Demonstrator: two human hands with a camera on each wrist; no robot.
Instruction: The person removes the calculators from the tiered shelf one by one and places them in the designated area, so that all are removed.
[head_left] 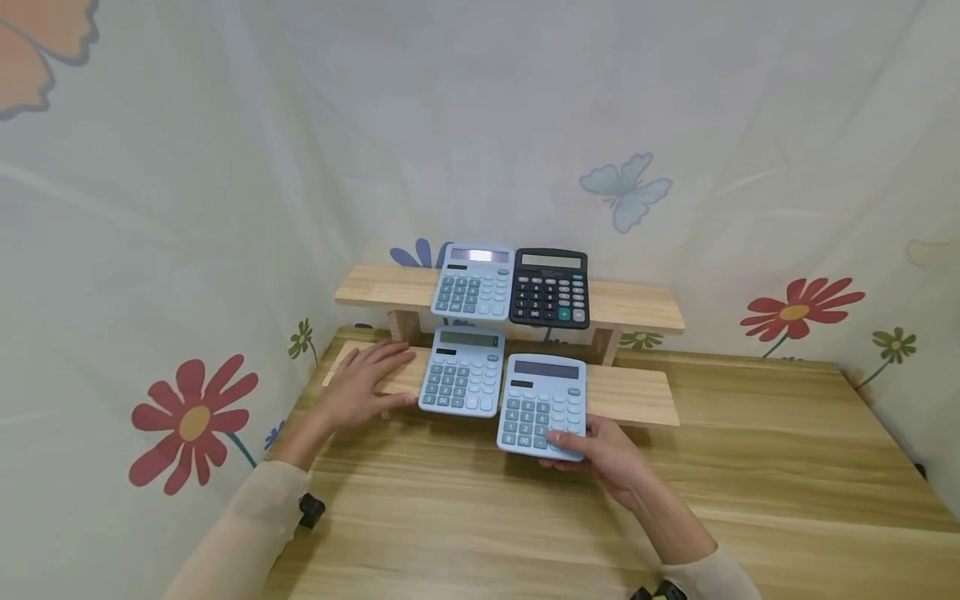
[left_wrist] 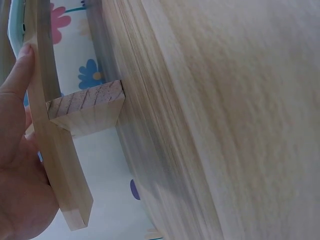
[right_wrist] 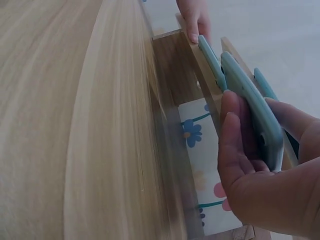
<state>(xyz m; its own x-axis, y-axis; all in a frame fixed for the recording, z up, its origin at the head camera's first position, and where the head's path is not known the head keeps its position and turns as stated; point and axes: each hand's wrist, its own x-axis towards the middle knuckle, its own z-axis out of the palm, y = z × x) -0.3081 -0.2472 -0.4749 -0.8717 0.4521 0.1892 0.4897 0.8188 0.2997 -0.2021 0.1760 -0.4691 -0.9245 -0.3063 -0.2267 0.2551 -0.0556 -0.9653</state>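
My right hand (head_left: 615, 458) grips a light blue calculator (head_left: 542, 407) by its lower right corner, thumb on the keys and fingers underneath. In the right wrist view the held calculator (right_wrist: 255, 110) is tilted, close to the shelf. A second light blue calculator (head_left: 461, 372) lies on the lower board (head_left: 633, 397) of a wooden shelf, just left of the held one. My left hand (head_left: 360, 390) rests on that board's left end with fingers extended, its thumb tip at the second calculator's left edge.
On the upper board (head_left: 633, 307) a light blue calculator (head_left: 474, 282) and a black calculator (head_left: 550, 287) lie side by side. The shelf stands on a wood-grain table (head_left: 750, 467) against a curtain (head_left: 480, 125) printed with flowers and butterflies.
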